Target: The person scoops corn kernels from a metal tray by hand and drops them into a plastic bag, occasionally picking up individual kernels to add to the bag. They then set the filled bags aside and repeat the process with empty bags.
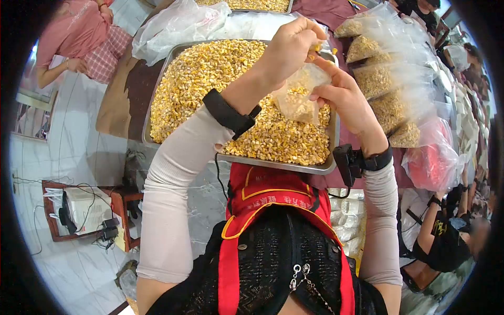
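A metal tray heaped with yellow and pale corn kernels lies in front of me. My right hand grips a small clear plastic bag between thumb and fingers, over the right part of the tray. Some kernels show inside the bag. Just above the bag's upper edge, my left hand is closed with its fingertips pinched together. Bits of yellow corn show at those fingertips. The two hands nearly meet there, and the left palm is turned out of sight.
Several filled clear bags stand in a row to the right, beside a pink plastic bag. Crumpled plastic sheeting lies behind the tray, near a second tray. One person stands at the left; others are at far right.
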A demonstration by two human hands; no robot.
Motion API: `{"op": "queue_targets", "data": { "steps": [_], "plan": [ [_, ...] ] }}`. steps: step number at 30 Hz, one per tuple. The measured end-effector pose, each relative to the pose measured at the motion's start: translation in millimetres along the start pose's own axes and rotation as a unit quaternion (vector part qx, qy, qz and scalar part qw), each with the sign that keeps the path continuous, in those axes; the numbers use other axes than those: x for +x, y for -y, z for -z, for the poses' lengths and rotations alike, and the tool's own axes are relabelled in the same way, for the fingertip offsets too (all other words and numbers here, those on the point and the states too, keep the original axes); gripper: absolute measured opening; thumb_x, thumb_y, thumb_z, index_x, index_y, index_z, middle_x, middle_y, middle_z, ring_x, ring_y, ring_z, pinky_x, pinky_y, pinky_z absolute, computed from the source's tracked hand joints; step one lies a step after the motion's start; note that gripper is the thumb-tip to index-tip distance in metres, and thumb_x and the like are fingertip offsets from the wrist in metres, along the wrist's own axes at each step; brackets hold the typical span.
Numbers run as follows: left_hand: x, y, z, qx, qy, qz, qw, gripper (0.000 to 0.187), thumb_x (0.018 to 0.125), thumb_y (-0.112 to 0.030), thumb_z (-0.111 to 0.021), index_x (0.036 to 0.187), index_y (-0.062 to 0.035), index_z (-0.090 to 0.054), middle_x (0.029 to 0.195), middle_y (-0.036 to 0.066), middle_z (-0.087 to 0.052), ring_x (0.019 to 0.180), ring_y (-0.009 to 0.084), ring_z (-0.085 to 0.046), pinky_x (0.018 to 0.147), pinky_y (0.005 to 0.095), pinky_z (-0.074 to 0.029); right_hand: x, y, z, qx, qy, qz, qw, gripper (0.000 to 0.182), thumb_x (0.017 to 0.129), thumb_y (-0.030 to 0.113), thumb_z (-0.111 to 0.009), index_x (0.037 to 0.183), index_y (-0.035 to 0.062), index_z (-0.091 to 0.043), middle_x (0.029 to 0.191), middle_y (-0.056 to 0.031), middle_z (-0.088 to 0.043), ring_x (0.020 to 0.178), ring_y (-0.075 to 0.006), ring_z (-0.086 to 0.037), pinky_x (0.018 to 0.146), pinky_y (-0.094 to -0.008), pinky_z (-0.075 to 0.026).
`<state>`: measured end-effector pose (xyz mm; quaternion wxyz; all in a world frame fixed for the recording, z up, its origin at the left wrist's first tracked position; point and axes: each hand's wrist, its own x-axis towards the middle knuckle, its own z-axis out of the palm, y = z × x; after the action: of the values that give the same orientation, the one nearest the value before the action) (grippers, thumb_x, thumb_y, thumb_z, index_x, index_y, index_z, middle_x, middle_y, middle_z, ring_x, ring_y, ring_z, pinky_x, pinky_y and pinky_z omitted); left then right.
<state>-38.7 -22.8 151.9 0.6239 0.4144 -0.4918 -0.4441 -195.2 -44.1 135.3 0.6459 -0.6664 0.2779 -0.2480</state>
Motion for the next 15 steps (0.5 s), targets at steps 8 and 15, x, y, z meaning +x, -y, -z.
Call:
{"op": "queue_targets", "data": {
  "steps": [8, 15],
  "plan": [
    [-4.4, 6.2, 17.7, 0.215, 0.093, -0.067, 0.970, 0.018, 0.076, -0.001, -0.037, 0.082, -0.0023, -0.054, 0.077, 0.002, -0.053, 0.075, 0.0090, -0.048, 0.069, 0.0237, -0.041, 3.1, -2.2, 0.9, -0.032, 0.016, 0.004, 0.999, 0.055, 0.078, 0.004, -0.051, 0.130, -0.0060, -0.034, 0.083, -0.0053, -0.059, 0.070, -0.0072, -0.053, 0.065, -0.0198, -0.043],
    [-7.0, -3.2, 27.0, 0.217, 0.091, -0.098, 0.967, 0.017, 0.075, 0.003, -0.038, 0.077, -0.0024, -0.054, 0.077, 0.002, -0.055, 0.074, 0.0099, -0.051, 0.071, 0.0233, -0.042, 4.0, -0.9, -1.2, -0.014, 0.021, -0.009, 1.000, 0.056, 0.077, 0.004, -0.051, 0.131, -0.0034, -0.035, 0.081, -0.0032, -0.058, 0.069, -0.0067, -0.052, 0.064, -0.0189, -0.042]
  ]
}}
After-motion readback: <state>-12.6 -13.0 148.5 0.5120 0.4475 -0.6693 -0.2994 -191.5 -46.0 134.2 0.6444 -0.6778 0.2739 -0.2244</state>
